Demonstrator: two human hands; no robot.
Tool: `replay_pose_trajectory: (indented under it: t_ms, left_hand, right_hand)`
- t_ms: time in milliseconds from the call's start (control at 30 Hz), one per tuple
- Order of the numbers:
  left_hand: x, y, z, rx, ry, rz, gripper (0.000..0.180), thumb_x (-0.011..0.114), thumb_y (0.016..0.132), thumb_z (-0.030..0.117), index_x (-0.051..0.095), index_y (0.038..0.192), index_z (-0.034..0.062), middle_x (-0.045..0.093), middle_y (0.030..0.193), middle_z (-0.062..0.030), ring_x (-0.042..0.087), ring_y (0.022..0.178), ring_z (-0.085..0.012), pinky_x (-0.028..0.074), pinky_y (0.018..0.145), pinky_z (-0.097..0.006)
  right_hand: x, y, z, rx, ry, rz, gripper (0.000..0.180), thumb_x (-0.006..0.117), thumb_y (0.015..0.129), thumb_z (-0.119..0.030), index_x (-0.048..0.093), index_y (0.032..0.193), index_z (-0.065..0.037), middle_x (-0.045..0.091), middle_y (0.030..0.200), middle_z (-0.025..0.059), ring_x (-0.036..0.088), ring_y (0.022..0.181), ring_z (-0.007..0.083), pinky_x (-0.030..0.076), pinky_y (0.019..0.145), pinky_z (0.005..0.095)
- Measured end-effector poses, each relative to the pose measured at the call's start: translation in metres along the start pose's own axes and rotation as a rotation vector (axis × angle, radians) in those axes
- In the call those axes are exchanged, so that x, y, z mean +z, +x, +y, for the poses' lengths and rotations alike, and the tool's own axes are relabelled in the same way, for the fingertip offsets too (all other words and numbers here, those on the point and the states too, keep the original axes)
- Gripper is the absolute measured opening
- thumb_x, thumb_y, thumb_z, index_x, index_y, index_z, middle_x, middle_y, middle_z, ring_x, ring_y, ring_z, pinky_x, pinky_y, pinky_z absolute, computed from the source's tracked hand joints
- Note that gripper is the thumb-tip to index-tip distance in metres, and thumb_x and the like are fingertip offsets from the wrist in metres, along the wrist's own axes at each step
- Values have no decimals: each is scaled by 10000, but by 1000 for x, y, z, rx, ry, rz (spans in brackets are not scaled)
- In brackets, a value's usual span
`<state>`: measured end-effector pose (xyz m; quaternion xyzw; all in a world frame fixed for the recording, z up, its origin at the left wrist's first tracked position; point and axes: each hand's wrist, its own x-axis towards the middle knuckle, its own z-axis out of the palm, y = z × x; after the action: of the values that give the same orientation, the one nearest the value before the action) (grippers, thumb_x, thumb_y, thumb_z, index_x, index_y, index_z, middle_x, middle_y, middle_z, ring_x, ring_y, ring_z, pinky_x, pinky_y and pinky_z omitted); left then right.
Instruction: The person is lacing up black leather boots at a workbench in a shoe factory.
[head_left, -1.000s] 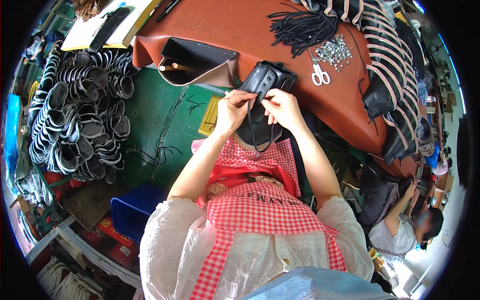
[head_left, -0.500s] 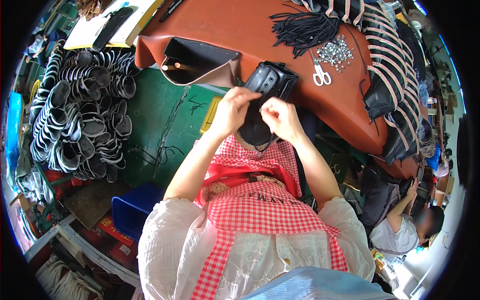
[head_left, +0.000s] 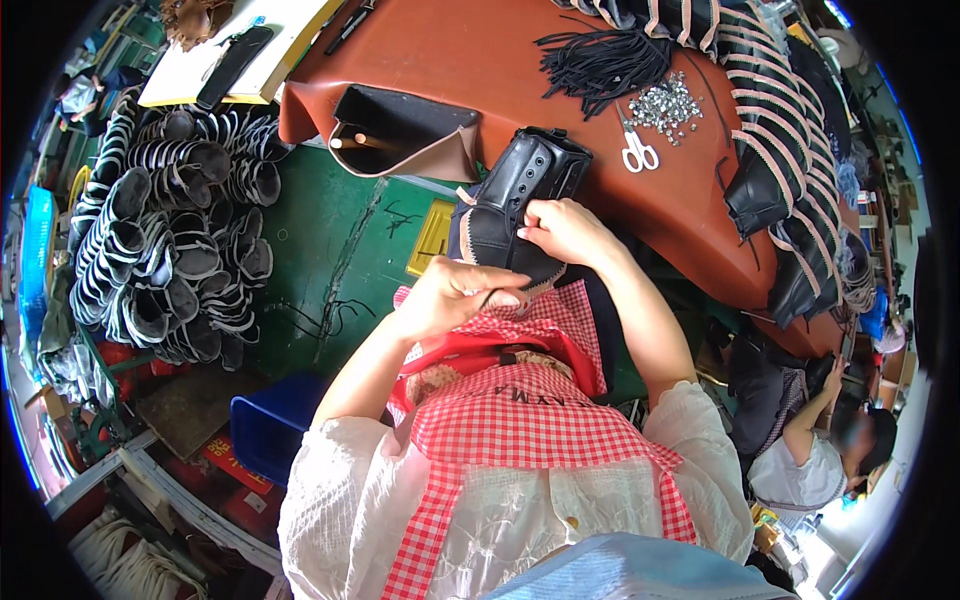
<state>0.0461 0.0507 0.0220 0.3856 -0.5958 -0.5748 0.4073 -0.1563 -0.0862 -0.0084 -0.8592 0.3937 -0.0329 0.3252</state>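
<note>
A black leather shoe upper (head_left: 487, 231) with a pale zigzag edge and a row of metal eyelets lies between my lap and the table edge. My left hand (head_left: 450, 298) is below its near end, fingers pinched together on a thin black lace (head_left: 488, 298). Against the upper's right side, beside the eyelets, my right hand (head_left: 570, 232) is closed with thumb and forefinger together. What those fingertips hold, perhaps the lace too, is too small to make out.
On the red-brown table (head_left: 450, 60) are black laces (head_left: 605, 65), small metal pieces (head_left: 665, 107), white-handled scissors (head_left: 638, 152) and an open pouch (head_left: 405, 135). Stacked uppers hang along the right (head_left: 780, 130) and stand at left (head_left: 170, 240). A blue bin (head_left: 265, 425) stands lower left; another person (head_left: 800, 465) sits at right.
My left hand has come down and toward me, away from the eyelets, with the lace. My right hand has moved slightly right and now rests on the upper, more of which shows.
</note>
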Motion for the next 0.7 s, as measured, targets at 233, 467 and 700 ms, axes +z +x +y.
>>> replay_pose_trajectory:
  t_ms: [233, 467, 700]
  left_hand:
    - [-15, 44, -8, 105, -38, 281, 236, 531, 979, 146, 673, 1046, -28, 716, 903, -51, 624, 928, -103, 467, 889, -260]
    - [1, 95, 4, 45, -262, 344, 265, 545, 973, 141, 633, 1128, -56, 699, 931, -117, 660, 850, -139, 520, 814, -256]
    - [9, 105, -3, 76, -347, 362, 267, 547, 970, 129, 620, 1164, -40, 686, 1022, -108, 649, 880, -137, 518, 820, -264]
  right_hand:
    - [-90, -30, -32, -58, 845, 86, 285, 509, 992, -252, 610, 893, -5, 451, 569, -36, 383, 481, 22, 279, 445, 179]
    - [-120, -29, -39, -129, 730, 364, 280, 523, 990, -250, 658, 997, -4, 496, 641, -37, 390, 511, 19, 284, 461, 171]
    - [-122, -28, -42, -186, 552, 708, 238, 574, 963, -211, 706, 963, -12, 513, 718, -40, 435, 592, 27, 334, 520, 190]
